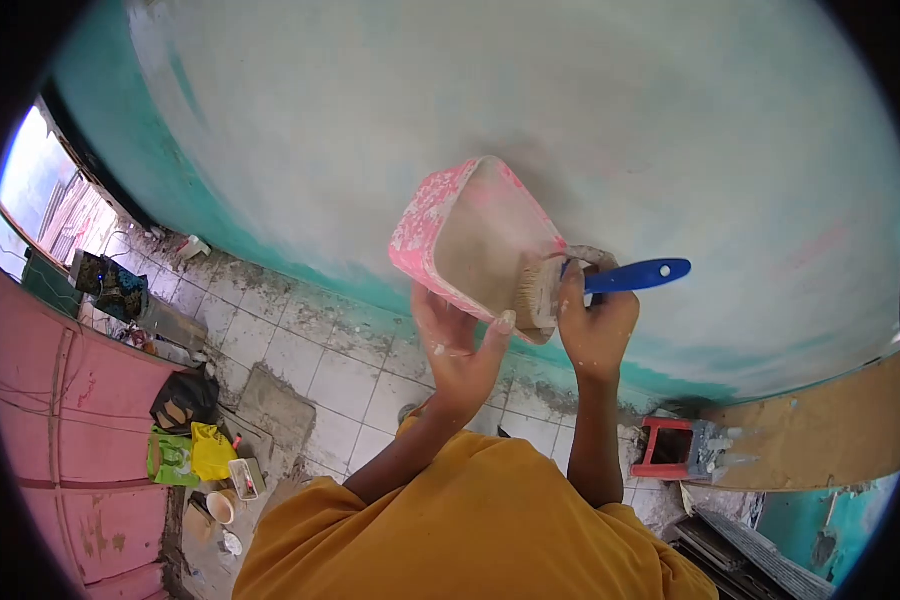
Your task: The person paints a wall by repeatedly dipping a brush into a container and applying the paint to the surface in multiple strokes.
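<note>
My left hand (455,350) supports a pink tub (430,222) from below, its thumb up at the near rim. White smears cover the tub's outside, and a pale greyish paint or wash (485,240) coats the inside. In my right hand (598,318) is a wide paintbrush (638,277) with a blue handle, gripped close to its head. Its pale bristles lie over the tub's near right edge. White specks dot both hands. Right behind the tub rises a wall (670,130) with whitish paint across it and turquoise along its lower part.
A red stool (662,447) stands at the lower right by a brown board (820,425). At the left, a yellow bag (212,452), a green bag (172,458) and a black bag (185,400) sit beside a pink panel (110,430). White tiles (342,385) cover the floor.
</note>
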`<action>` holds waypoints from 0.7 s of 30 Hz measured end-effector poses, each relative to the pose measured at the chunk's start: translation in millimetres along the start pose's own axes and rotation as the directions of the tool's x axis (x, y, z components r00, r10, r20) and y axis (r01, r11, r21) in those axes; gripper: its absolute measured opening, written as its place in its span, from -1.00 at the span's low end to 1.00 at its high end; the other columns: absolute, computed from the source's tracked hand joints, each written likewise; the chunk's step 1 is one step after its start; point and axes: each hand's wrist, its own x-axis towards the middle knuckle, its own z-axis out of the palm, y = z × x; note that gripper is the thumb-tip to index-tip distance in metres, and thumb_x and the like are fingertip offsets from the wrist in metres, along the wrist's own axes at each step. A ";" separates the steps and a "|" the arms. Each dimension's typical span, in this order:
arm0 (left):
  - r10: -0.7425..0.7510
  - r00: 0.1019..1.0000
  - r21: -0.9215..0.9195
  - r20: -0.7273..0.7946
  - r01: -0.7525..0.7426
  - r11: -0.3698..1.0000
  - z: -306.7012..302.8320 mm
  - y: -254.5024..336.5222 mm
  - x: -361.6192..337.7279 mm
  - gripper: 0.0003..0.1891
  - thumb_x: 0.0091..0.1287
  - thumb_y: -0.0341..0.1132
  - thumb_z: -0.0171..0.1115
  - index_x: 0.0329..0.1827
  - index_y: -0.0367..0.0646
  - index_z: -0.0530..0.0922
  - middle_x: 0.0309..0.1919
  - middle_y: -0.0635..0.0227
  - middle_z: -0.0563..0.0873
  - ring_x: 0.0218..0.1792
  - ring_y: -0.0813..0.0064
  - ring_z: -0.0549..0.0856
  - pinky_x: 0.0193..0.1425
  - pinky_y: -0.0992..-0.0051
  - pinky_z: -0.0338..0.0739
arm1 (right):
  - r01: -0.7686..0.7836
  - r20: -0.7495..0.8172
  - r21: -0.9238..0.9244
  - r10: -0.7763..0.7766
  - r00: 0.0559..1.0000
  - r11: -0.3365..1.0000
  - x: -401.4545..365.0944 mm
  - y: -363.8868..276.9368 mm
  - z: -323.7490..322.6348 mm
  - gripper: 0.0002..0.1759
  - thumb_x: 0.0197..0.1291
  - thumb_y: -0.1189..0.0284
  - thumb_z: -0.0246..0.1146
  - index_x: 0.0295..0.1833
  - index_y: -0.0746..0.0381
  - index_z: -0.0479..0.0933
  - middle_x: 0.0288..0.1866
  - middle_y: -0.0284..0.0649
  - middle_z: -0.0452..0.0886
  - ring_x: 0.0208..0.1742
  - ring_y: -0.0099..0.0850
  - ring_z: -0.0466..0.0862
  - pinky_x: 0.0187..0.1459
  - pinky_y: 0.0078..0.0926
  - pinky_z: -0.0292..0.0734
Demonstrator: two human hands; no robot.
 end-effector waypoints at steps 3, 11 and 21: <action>0.063 0.998 0.028 0.024 -0.063 0.998 -23.9 1.4 22.0 -0.06 0.27 -0.51 0.27 0.56 -0.16 -0.21 0.37 0.14 0.24 0.36 0.24 0.38 0.38 0.23 0.40 | 0.021 0.012 -0.081 -0.020 1.000 0.997 6.1 -4.1 35.2 -0.85 0.19 0.40 0.23 -0.30 0.28 0.58 -0.57 -0.16 0.60 -0.54 -0.22 0.64 -0.45 -0.39 0.50; 0.071 0.997 -0.002 -0.019 -0.072 0.997 -59.1 -0.8 45.4 -0.07 0.26 -0.55 0.25 0.55 -0.16 -0.20 0.38 0.15 0.22 0.41 0.25 0.31 0.43 0.19 0.33 | 0.008 0.044 -0.095 -0.004 0.999 0.995 7.9 -13.7 80.7 -0.84 0.18 0.41 0.24 -0.31 0.31 0.57 -0.51 -0.09 0.62 -0.51 -0.16 0.65 -0.43 -0.37 0.50; 0.035 0.998 -0.025 -0.043 -0.036 0.999 -70.9 2.4 53.0 -0.04 0.21 -0.59 0.31 0.53 -0.19 -0.20 0.45 0.11 0.14 0.44 0.20 0.27 0.45 0.18 0.29 | -0.080 -0.022 0.026 0.080 0.997 0.996 7.0 -24.0 81.2 -0.82 0.24 0.41 0.22 -0.27 0.34 0.55 -0.55 -0.21 0.57 -0.57 -0.48 0.54 -0.50 -0.50 0.43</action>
